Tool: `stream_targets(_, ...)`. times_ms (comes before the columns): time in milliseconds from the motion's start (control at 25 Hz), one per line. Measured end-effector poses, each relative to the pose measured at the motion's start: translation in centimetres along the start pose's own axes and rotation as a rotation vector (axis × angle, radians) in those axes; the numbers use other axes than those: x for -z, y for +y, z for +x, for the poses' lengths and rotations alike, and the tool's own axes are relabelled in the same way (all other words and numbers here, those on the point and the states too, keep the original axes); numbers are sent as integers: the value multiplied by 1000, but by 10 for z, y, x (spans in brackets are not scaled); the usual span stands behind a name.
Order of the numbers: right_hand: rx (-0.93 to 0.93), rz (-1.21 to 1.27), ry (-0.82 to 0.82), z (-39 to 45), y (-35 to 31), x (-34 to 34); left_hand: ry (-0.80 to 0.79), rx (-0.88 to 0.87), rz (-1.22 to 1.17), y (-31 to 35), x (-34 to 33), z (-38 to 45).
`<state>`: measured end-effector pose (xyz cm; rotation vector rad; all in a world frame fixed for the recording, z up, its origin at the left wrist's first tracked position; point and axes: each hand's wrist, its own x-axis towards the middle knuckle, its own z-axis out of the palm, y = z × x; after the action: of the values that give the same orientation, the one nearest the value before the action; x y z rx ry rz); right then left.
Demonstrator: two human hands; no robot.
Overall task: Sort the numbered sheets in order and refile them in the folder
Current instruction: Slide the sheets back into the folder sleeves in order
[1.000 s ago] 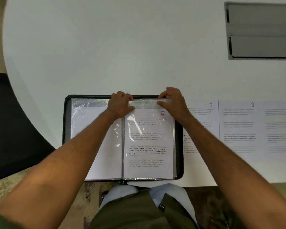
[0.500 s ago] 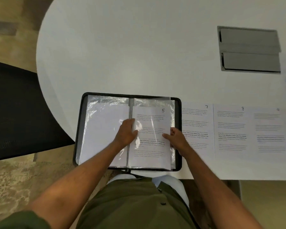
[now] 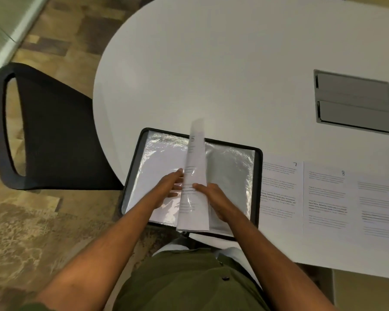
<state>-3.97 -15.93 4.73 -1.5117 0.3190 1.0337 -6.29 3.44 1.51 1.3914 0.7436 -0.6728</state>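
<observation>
Sheet 5, already sleeved, stands mid-turn in the open folder on the table, both hands' fingers loosely touching it; sheets 7, 8, 9 await filing.

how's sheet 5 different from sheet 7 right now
Sheet 5 stands raised on edge in a plastic sleeve above the folder; sheet 7 lies flat and bare on the table. Both hands touch sheet 5; neither touches sheet 7. Both are white, printed, numbered pages.
</observation>
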Motion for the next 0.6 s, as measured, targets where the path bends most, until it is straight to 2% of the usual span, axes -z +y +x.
stream_targets(240, -4, -143, -146, 20, -8, -53, 88, 25, -140, -7, 42, -11)
stream_targets(520, -22, -311, -284, 30, 10, -74, 202, 90, -218, -26, 75, -17)
stream_targets(600, -19, -402, -281, 37, 21, -73, 287, 85, -149, -31, 75, -18)
